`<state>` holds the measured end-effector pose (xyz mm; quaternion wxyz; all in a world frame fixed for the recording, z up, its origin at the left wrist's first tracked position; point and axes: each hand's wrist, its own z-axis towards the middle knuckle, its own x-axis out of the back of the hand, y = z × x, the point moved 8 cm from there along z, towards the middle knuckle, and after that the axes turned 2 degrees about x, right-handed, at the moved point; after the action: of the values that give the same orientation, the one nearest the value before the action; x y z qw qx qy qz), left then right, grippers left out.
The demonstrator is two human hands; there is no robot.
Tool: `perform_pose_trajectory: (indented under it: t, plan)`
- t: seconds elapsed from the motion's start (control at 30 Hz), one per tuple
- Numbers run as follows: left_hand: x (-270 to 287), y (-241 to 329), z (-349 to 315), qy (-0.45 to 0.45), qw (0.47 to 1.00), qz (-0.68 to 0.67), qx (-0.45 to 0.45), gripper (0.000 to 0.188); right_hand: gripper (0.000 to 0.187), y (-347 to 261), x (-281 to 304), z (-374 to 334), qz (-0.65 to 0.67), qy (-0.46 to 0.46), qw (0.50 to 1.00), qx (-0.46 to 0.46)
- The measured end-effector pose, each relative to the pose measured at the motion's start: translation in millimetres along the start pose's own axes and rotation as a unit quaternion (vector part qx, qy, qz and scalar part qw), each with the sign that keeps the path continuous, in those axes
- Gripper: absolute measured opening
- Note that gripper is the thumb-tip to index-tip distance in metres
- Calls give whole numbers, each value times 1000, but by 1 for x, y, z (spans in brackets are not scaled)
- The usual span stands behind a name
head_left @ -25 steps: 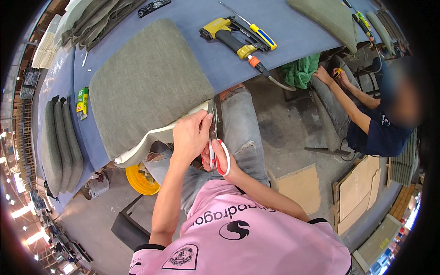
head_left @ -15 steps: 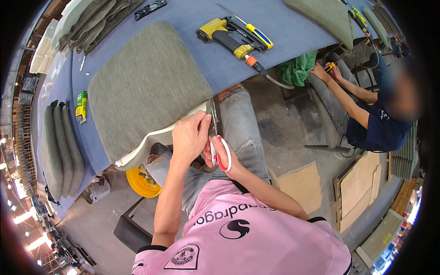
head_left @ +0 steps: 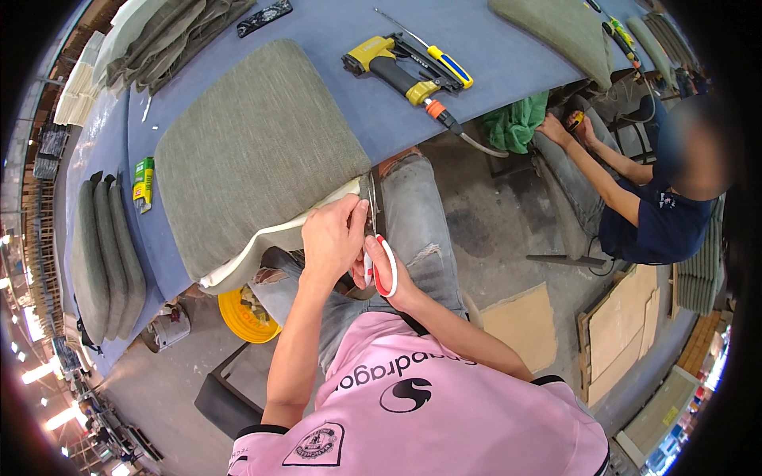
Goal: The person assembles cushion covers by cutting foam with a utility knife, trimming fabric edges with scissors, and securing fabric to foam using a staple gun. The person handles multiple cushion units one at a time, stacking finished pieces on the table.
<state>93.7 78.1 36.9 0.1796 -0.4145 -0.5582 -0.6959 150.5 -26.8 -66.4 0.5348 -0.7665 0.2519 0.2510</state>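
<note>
A grey-green upholstered seat cushion [head_left: 262, 151] lies on the blue-covered table, its near edge overhanging toward me. Along that edge hangs a loose flap of cover fabric with a white underside [head_left: 274, 230]. My left hand [head_left: 335, 234] pinches the fabric by the cushion's near right corner. Red-and-white-handled scissors [head_left: 386, 266] are in my right hand [head_left: 401, 282], fingers through the loops. Their blades point away from me, up against the fabric at that corner, beside my left fingertips. The exact contact between blades and cloth is partly hidden by my left hand.
On the table [head_left: 325, 32] lie a yellow-black staple gun [head_left: 397, 71] with an air hose, a screwdriver [head_left: 444, 63], a small green-yellow box [head_left: 143, 184] and stacked cushion pads [head_left: 107, 254]. A yellow bucket [head_left: 246, 317] stands below. A co-worker [head_left: 651, 190] sits at right.
The scissors and both my hands stay at the cushion's corner with hardly any shift. The whole view has drifted slightly. The co-worker's hand holding a yellow tool has moved a little.
</note>
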Motion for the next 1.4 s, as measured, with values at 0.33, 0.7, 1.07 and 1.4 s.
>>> perform_pose_trajectory:
  t: [0.33, 0.7, 1.07, 1.4]
  plan:
    - [9, 9, 1, 3, 1000, 11, -12, 31, 54, -9, 4, -3, -58, 62, 996, 14]
    - [40, 19, -58, -29, 998, 16, -45, 29, 46, -22, 27, -66, -285, 37, 944, -163]
    - [57, -13, -124, -11, 1000, -4, 26, 24, 59, -81, 19, -49, -607, -230, 743, -162]
    - [55, -12, -127, 16, 1000, -2, 20, 21, 46, -121, 19, 15, -705, -311, 636, -32]
